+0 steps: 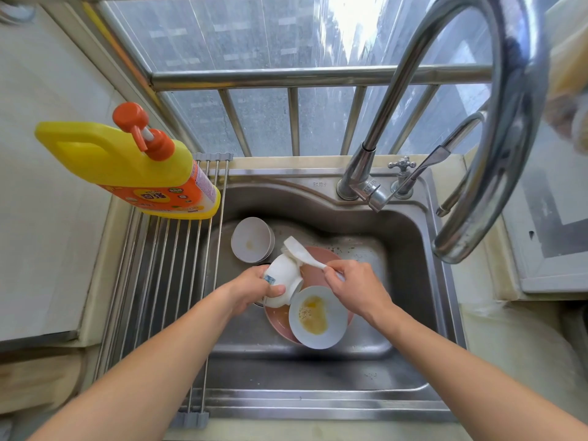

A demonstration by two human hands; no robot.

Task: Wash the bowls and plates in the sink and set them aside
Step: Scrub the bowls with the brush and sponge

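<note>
Stainless sink (410, 249) holds a pink plate (276, 319), stacked white bowls (251, 238) and a yolk-smeared bowl (316, 316); left hand (251, 289) grips a tilted white bowl (281, 276), right hand (353, 286) pinches a white spoon (302, 253).

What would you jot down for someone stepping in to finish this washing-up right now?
Left hand: gripping a white bowl, tipped on its side over the sink.
Right hand: holding a white spoon by its handle, scoop end at the bowl's mouth.
In the basin: a pink plate, a small white dish with yellow residue resting on it, and stacked white bowls at the back left.
Done: nothing on the drying rack except the soap bottle. No water visibly running.
Left: wash everything, set it aside.
</note>
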